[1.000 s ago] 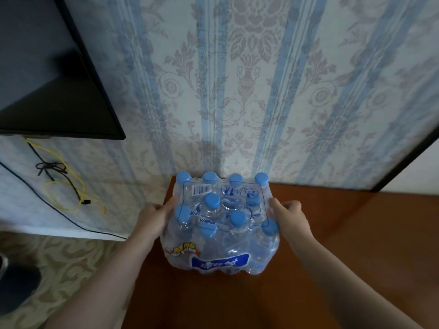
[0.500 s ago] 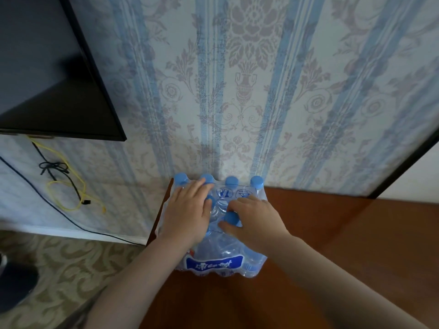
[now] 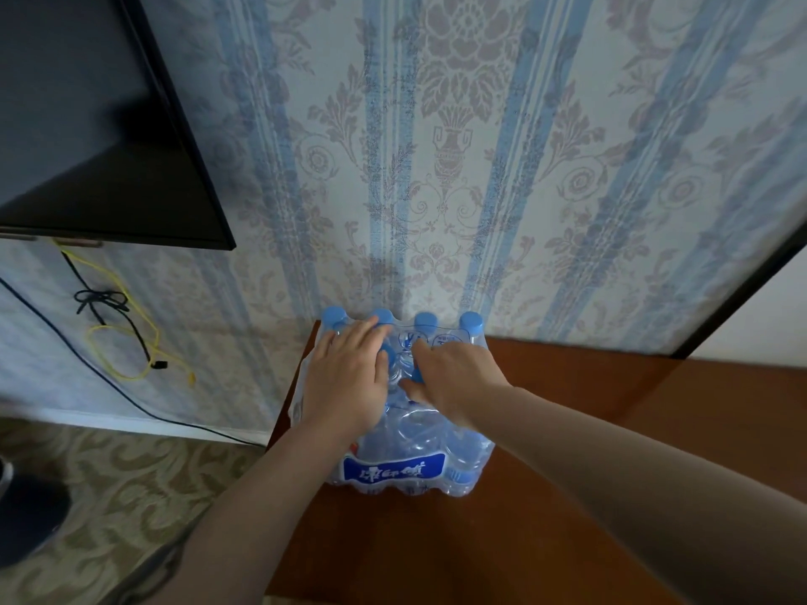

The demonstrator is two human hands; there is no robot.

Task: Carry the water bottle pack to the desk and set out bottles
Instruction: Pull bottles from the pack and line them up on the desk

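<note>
A shrink-wrapped pack of clear water bottles [image 3: 406, 465] with blue caps stands on the brown wooden desk [image 3: 611, 473], at its far left corner against the wall. My left hand [image 3: 349, 377] lies flat on the pack's top with its fingers spread over the caps. My right hand [image 3: 454, 377] rests beside it on the top, fingers bent into the plastic wrap near a cap. Whether the right fingers pinch the wrap is hidden. The pack's middle caps are covered by both hands.
A dark flat screen [image 3: 87, 124] hangs on the wall at upper left, with black and yellow cables [image 3: 126, 342] dangling below it. Patterned carpet [image 3: 109, 495] lies left of the desk. A dark door frame [image 3: 742, 290] runs along the right.
My hands left the pack's sides and came onto its top. The pack sits further back toward the wall than a second ago.
</note>
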